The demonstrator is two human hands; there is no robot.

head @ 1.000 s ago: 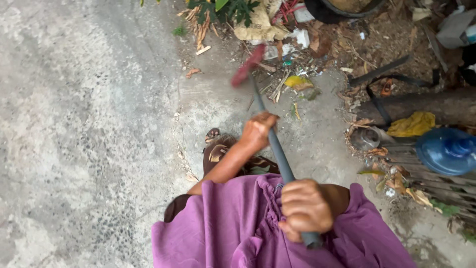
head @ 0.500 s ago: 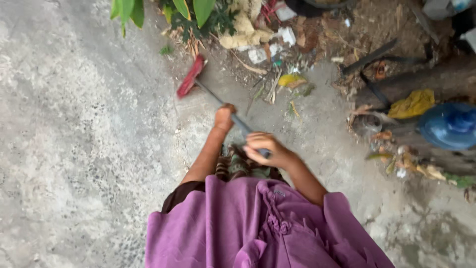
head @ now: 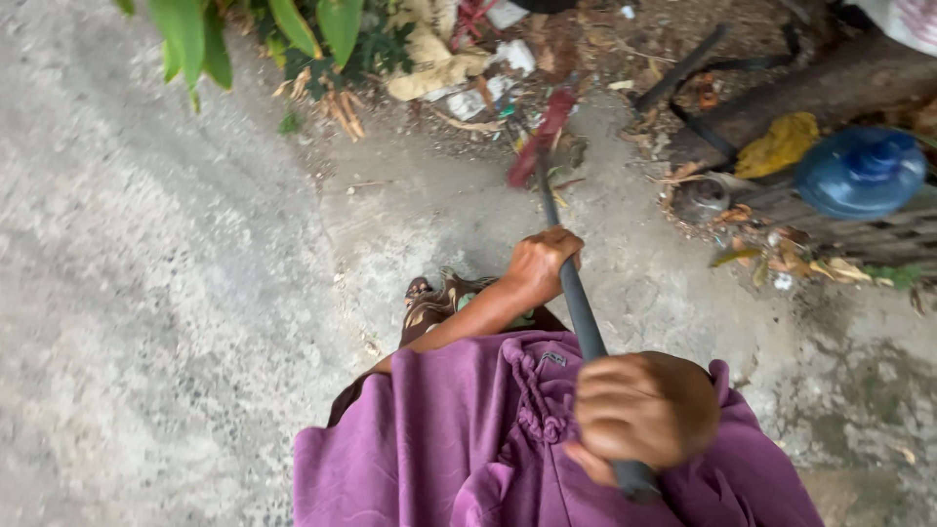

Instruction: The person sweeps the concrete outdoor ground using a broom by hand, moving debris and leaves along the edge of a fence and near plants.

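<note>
The right hand is wrapped tightly around the near end of the broom handle. The left hand is closed around the same handle farther along. The red broom head rests at the far end, at the edge of the debris pile.

Hazards:
- The broom head is blurred and lies among twigs and paper scraps. A hard stroke is likely to scatter the light litter across the concrete instead of gathering it.
- The black straps lie just right of the head. The bristles may snag on them.
- The sandalled foot stands near the handle line. A short pull may bring debris against it.
- The blue water jug lies at the right, well apart from the head, so contact is unlikely.

Surface and surroundings: the concrete ground is rough, mottled and cracked, with a damp-looking patch at the near right. Green leaves overhang the far left. The setting is outdoors.
</note>
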